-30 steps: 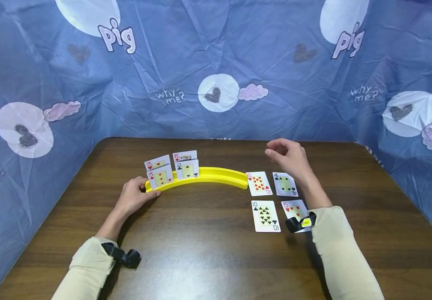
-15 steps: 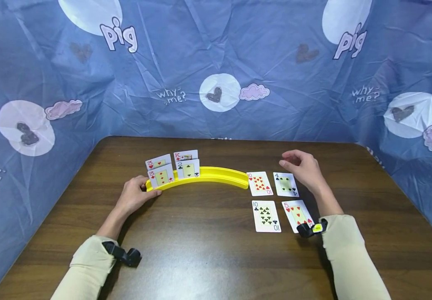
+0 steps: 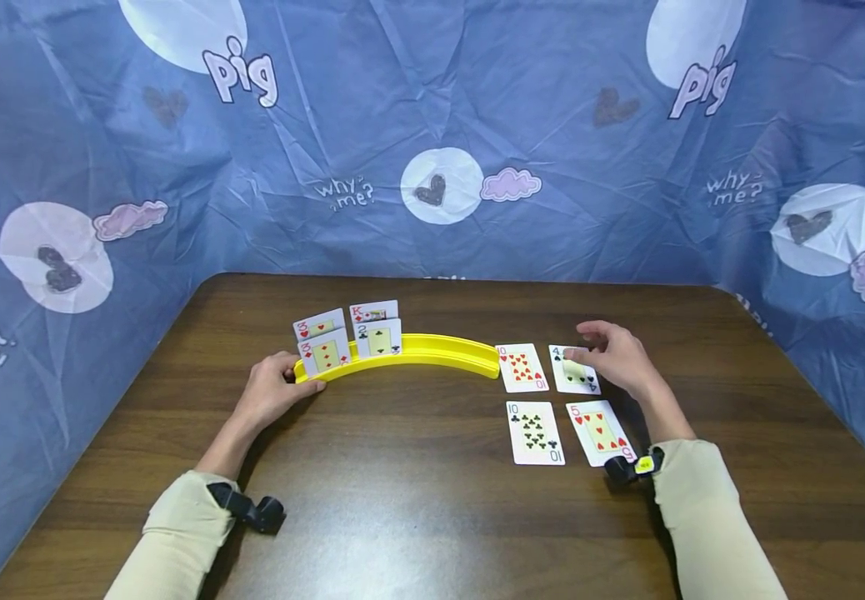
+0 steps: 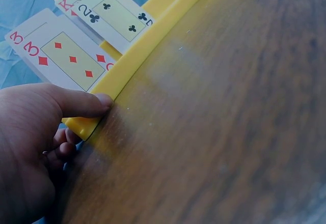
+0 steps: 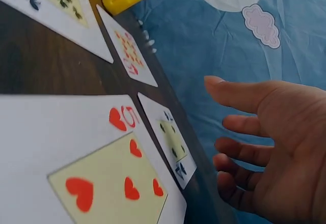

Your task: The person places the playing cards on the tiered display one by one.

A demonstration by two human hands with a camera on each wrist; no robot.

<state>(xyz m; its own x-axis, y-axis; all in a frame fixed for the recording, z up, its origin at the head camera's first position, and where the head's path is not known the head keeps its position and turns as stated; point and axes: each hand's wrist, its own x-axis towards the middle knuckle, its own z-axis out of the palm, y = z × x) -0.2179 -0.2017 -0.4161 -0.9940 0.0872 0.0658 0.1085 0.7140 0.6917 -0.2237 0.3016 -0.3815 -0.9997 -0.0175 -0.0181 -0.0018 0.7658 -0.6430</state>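
Note:
My left hand (image 3: 270, 387) grips the left end of a curved yellow card holder (image 3: 447, 350), with the thumb (image 4: 91, 103) along its front side. Standing in the holder's left part are the three of diamonds (image 3: 325, 353) before the three of hearts (image 3: 318, 323), and the two of clubs (image 3: 379, 338) before the king of diamonds (image 3: 374, 312). My right hand (image 3: 620, 358) hovers over the four of spades (image 3: 573, 377), its thumb overlapping that card in the head view. In the right wrist view the right hand (image 5: 275, 142) holds nothing, fingers loosely bent.
Face up on the wooden table (image 3: 402, 500) lie the ten of hearts (image 3: 521, 367), right at the holder's right end, the ten of clubs (image 3: 535, 433) and the five of hearts (image 3: 599, 432). Behind the table hangs a blue patterned cloth (image 3: 590, 167).
My right hand has come down and to the right, from behind the cards to over the four of spades. The left hand keeps its hold on the card holder.

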